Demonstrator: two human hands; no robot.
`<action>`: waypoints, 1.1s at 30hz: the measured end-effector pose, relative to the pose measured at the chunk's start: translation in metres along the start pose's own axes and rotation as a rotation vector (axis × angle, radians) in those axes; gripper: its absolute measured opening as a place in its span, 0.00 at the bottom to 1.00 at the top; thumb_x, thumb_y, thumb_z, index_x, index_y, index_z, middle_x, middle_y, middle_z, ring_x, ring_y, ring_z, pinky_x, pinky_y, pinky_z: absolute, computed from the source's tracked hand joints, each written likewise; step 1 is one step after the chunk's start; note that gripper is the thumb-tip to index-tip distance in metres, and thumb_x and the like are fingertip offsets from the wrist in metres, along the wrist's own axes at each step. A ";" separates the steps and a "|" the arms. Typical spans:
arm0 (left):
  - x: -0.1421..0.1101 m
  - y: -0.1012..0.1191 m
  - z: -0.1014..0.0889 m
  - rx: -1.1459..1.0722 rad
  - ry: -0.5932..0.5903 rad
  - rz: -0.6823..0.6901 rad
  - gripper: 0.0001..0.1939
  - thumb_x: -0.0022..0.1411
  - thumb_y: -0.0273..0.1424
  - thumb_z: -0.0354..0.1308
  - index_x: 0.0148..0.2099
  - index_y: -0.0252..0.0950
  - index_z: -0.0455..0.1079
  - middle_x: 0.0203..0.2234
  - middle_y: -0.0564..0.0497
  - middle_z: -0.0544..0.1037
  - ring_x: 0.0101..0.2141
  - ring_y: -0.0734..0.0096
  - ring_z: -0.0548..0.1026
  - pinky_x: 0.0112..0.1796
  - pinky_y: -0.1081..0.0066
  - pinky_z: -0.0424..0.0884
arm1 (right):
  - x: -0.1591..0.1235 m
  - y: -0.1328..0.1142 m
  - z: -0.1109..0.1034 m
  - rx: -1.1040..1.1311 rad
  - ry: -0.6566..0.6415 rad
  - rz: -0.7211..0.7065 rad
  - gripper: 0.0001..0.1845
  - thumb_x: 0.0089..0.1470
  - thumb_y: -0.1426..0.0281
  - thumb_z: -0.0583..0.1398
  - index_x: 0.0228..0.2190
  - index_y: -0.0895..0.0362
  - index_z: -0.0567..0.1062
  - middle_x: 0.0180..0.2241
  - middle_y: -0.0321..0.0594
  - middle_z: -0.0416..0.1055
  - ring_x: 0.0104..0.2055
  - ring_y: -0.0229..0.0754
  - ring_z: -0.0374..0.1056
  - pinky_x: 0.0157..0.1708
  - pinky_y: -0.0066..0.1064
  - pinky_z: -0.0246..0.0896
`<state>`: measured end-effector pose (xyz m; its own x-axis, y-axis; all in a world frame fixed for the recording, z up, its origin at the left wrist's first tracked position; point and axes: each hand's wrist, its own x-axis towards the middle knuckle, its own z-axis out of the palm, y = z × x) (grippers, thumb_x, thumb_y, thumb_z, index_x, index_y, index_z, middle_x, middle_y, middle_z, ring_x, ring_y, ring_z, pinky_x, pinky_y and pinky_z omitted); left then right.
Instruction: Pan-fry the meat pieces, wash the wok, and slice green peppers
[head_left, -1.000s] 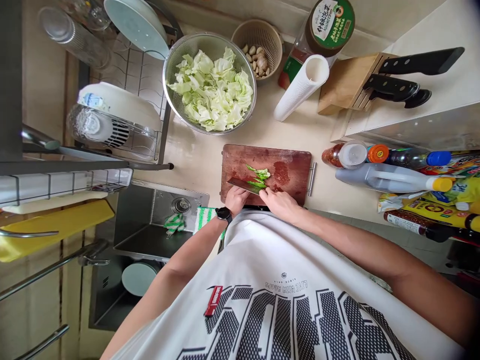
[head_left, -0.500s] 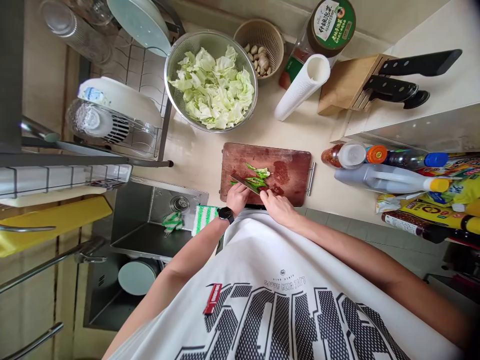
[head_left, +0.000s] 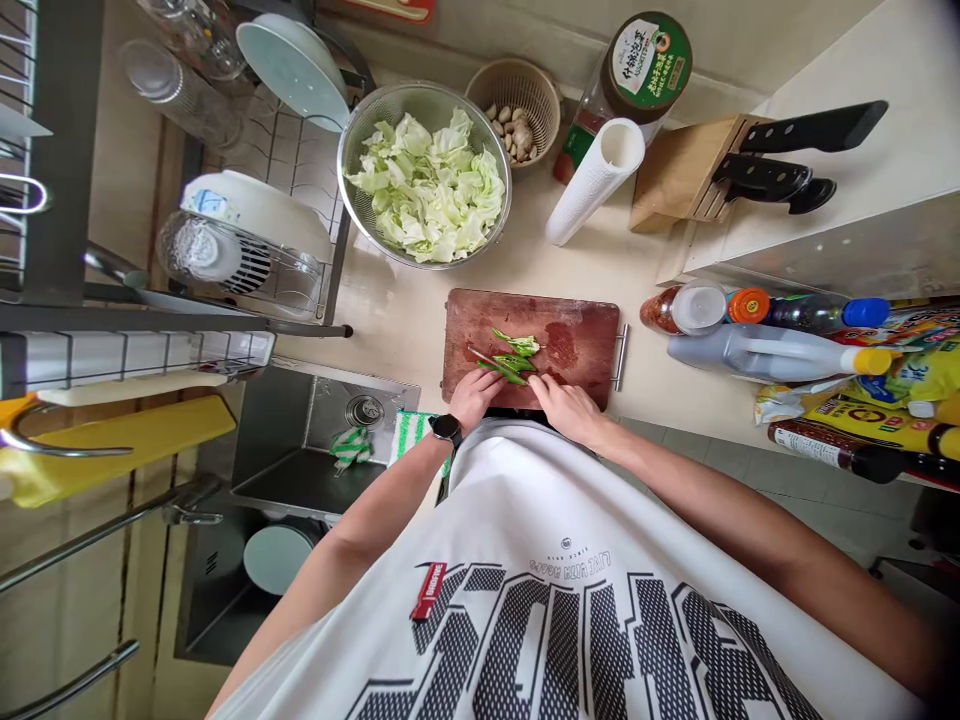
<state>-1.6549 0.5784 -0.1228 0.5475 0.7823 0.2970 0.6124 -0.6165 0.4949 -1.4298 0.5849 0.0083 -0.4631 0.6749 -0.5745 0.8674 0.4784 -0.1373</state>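
On the wooden cutting board (head_left: pixel 585 345), cut green peppers (head_left: pixel 517 345) lie in a small cluster near the middle. My left hand (head_left: pixel 474 395), wearing a black watch, is at the board's near edge, its bent fingers closed on a green pepper (head_left: pixel 501 372). My right hand (head_left: pixel 566 408) is closed around the handle of a knife (head_left: pixel 480 354), most of which the hand hides. The narrow blade slants away to the left, over the pepper and close to my left fingertips.
Behind the board stand a colander (head_left: pixel 349 190) of torn cabbage, a basket (head_left: pixel 551 95) with garlic and ginger, a paper towel roll (head_left: pixel 596 180) and a knife block (head_left: pixel 682 175). Bottles (head_left: pixel 750 350) line the right. A sink (head_left: pixel 285 470) and dish rack (head_left: pixel 330 270) are at left.
The knife blade has turned from showing its flat side to nearly edge-on. A pepper piece now shows along the blade's near side. The head view has shifted slightly; both hands stay at the board.
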 end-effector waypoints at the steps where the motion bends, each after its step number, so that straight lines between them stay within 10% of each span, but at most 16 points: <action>1: -0.002 -0.003 0.001 -0.010 0.008 -0.021 0.19 0.76 0.30 0.45 0.56 0.39 0.76 0.49 0.45 0.81 0.51 0.62 0.75 0.49 0.60 0.74 | -0.003 -0.002 -0.001 -0.028 -0.021 -0.011 0.24 0.69 0.75 0.39 0.62 0.61 0.57 0.53 0.60 0.69 0.43 0.51 0.76 0.39 0.37 0.66; 33: 0.007 0.008 0.004 -0.035 0.044 -0.160 0.19 0.75 0.28 0.45 0.40 0.37 0.78 0.34 0.47 0.79 0.38 0.63 0.75 0.40 0.64 0.74 | 0.026 -0.025 0.000 -0.001 -0.089 0.034 0.19 0.68 0.76 0.39 0.54 0.60 0.62 0.50 0.58 0.69 0.43 0.48 0.76 0.39 0.35 0.67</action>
<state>-1.6437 0.5790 -0.1202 0.4186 0.8737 0.2478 0.6691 -0.4812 0.5663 -1.4632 0.5907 -0.0036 -0.4154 0.6378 -0.6485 0.8821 0.4566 -0.1160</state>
